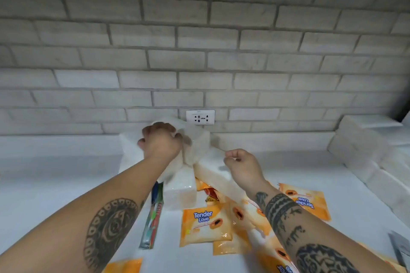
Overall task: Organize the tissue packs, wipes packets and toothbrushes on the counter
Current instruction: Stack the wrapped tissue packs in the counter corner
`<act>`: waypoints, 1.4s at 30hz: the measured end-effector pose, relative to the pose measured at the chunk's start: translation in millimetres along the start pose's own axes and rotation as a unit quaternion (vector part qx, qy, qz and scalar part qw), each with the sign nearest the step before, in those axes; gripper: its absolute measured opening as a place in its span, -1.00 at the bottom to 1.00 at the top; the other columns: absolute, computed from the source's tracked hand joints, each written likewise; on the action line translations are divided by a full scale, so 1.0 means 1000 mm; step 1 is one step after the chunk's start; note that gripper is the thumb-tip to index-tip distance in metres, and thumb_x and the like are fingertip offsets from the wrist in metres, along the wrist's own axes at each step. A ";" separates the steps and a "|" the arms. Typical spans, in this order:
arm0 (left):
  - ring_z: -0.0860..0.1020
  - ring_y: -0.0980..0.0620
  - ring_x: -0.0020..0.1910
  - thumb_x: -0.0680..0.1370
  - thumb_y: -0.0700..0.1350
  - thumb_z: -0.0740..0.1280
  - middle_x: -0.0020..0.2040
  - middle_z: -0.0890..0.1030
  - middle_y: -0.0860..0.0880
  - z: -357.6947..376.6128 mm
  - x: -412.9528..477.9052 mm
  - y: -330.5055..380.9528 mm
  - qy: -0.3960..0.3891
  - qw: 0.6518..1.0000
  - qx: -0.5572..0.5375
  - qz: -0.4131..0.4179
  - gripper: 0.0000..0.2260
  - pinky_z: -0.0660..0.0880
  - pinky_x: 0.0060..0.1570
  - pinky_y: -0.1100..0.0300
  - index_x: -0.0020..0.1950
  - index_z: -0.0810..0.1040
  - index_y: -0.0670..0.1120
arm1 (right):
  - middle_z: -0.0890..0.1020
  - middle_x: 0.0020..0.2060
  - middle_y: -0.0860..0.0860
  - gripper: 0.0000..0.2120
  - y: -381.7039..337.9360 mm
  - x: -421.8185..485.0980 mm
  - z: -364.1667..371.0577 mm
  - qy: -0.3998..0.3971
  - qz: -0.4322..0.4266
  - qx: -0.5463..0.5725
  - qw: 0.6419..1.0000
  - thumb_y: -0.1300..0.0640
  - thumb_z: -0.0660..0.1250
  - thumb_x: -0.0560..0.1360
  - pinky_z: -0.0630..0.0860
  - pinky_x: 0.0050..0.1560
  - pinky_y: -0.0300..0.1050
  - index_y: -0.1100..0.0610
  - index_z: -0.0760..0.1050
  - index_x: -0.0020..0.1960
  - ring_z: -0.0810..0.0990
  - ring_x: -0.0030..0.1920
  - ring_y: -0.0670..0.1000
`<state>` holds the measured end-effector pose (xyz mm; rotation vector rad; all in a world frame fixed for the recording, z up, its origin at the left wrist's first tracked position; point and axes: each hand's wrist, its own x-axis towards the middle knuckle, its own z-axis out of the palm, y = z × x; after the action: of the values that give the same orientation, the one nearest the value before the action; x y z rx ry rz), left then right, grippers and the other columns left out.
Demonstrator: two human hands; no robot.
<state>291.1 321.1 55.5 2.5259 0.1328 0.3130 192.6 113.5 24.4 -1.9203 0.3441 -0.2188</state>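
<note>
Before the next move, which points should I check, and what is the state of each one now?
1. Left hand grips the tissue pack: ok.
2. Right hand is free: cannot tell; its fingers curl above the second tissue pack.
3. Bare counter on the left for setting the pack down: ok.
4. Wipes packets are sorted: not ok, they overlap in a heap.
5. Toothbrushes lie together: ok.

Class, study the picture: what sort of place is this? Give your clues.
Likely a household counter, perhaps kitchen or bathroom: a white worktop against a brick wall, a wall socket just above it, wipes packets scattered.
</note>
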 end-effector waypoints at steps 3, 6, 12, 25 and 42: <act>0.03 -0.25 0.60 0.46 0.32 0.38 0.65 0.07 -0.05 -0.004 0.015 -0.029 0.009 0.992 0.008 -0.124 -0.31 0.16 0.47 -0.27 0.49 0.38 0.01 | 0.60 0.05 -0.02 -0.90 -0.002 -0.008 0.024 -0.024 0.005 -0.004 1.000 0.10 0.34 0.62 0.43 -0.19 -0.25 -0.01 0.57 0.13 0.57 -0.16 -0.08; 0.12 -0.40 0.55 0.25 0.41 0.52 0.60 0.04 -0.13 0.003 0.023 -0.054 -0.030 0.959 -0.126 -0.251 0.11 0.25 0.46 -0.34 0.58 0.08 -0.04 | 0.57 0.12 -0.02 -0.92 -0.003 -0.013 0.042 -0.040 -0.001 -0.019 0.999 0.08 0.36 0.60 0.49 0.01 -0.15 -0.10 0.55 0.05 0.59 0.04 0.00; 0.61 -0.24 0.07 0.11 0.15 0.69 0.17 0.57 -0.15 0.018 0.019 -0.070 -0.065 0.825 -0.454 -0.331 -0.04 0.63 0.05 -0.14 0.36 0.36 -0.17 | 0.55 0.18 -0.04 -0.91 -0.004 -0.012 0.050 -0.040 0.008 -0.029 0.999 0.08 0.37 0.59 0.54 0.24 -0.04 -0.09 0.57 0.06 0.57 0.19 0.00; 0.61 -0.14 0.09 0.57 -0.22 0.44 0.16 0.61 -0.07 -0.009 -0.007 -0.068 0.031 0.771 -0.580 -0.262 -0.64 0.54 -0.12 0.12 0.33 0.45 -0.16 | 0.57 0.17 -0.11 -0.76 -0.041 -0.022 0.049 -0.044 -0.020 0.044 0.998 0.13 0.34 0.63 0.44 0.16 -0.17 0.01 0.51 0.29 0.55 0.22 -0.03; 0.69 -0.10 0.17 0.49 0.11 0.51 0.31 0.63 -0.12 -0.011 -0.065 0.063 -0.312 0.718 -0.619 0.070 -0.34 0.65 0.06 -0.02 0.50 0.35 -0.04 | 0.70 0.22 -0.01 -0.47 -0.061 -0.031 -0.032 0.031 -0.113 0.249 0.961 -0.11 0.46 0.49 0.61 0.26 0.18 -0.08 0.43 0.41 0.71 0.18 0.06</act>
<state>227.4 264.3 87.4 1.1558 -0.4173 -0.3432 161.2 116.7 92.9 -1.4519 0.0929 -0.4711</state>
